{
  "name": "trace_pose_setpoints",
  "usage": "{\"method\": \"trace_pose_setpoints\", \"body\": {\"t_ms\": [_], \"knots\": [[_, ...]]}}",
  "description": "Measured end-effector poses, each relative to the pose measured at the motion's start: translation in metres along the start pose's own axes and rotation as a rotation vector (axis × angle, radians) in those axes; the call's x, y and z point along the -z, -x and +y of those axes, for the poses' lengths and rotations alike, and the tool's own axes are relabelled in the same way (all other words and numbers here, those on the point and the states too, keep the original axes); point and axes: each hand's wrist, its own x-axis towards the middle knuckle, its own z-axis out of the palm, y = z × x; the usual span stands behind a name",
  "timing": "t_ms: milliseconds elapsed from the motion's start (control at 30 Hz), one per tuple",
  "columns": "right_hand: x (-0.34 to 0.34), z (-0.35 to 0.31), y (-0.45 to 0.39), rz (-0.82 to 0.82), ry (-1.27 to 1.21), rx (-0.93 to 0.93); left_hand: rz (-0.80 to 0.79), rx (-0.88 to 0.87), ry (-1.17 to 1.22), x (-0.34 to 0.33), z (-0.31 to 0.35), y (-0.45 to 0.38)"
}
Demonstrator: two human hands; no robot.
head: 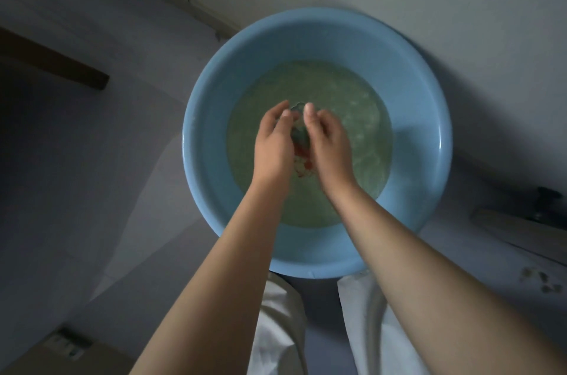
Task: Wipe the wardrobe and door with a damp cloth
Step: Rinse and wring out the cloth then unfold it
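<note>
Over the water at the centre of the blue basin (417,116), the left hand (273,144) and right hand (329,144) press the cloth (302,156) between them, so wetting seems in hand and wringing should follow.

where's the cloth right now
In the head view, the cloth is bunched between the left hand and right hand, over the water near the middle of the blue basin.
</note>
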Motion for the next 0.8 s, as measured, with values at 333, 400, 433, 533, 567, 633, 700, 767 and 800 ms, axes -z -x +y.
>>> {"method": "trace_pose_setpoints", "body": {"t_ms": [333,400,433,533,567,633,700,767,800], "knots": [[-0.002,-0.003,0.015,-0.106,0.038,-0.162,-0.216,0.1,0.169,-0.012,0.003,-0.003],[0.001,-0.003,0.013,-0.036,0.098,-0.14,-0.217,0.101,0.117,-0.013,0.0,-0.004],[0.002,-0.002,0.012,-0.015,0.116,-0.134,-0.173,0.081,0.036,-0.014,-0.002,-0.004],[0.001,0.0,0.006,0.026,0.162,-0.134,-0.073,0.045,-0.12,-0.014,-0.005,0.0],[0.002,-0.001,0.005,0.039,0.179,-0.129,-0.079,0.036,-0.145,-0.015,-0.007,0.001],[0.004,-0.003,0.003,0.068,0.22,-0.111,-0.114,-0.002,-0.221,-0.016,-0.011,0.003],[0.007,-0.007,0.002,0.077,0.277,-0.085,-0.119,-0.027,-0.247,-0.018,-0.013,0.003],[0.008,-0.011,0.002,0.079,0.312,-0.095,-0.108,-0.036,-0.24,-0.018,-0.011,0.005],[0.008,-0.013,0.002,0.079,0.329,-0.121,-0.108,-0.042,-0.232,-0.018,-0.01,0.006]]}}
